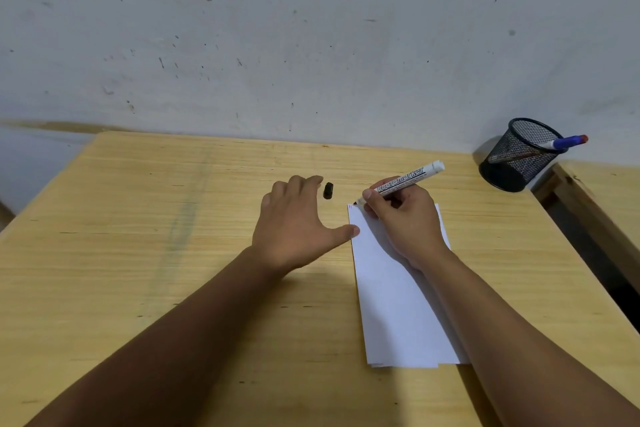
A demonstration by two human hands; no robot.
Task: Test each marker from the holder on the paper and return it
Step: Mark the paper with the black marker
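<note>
While my right hand (401, 218) pinches the light, rigid whiteboard marker (403, 180) low on its barrel, tip at the paper's (398, 305) top corner, my left hand (294, 229) lies open, thumb pinning the flimsy sheet; the marker cap (328, 191) sits loose on the desk (173, 253).

Two forearms enter from the lower edge of the frame, both bare from the frame edge to the wrist, with no sleeve visible. The left hand (294, 222) and right hand (405, 218) are ungloved; fingers (372, 199) show short, unpainted nails.
</note>
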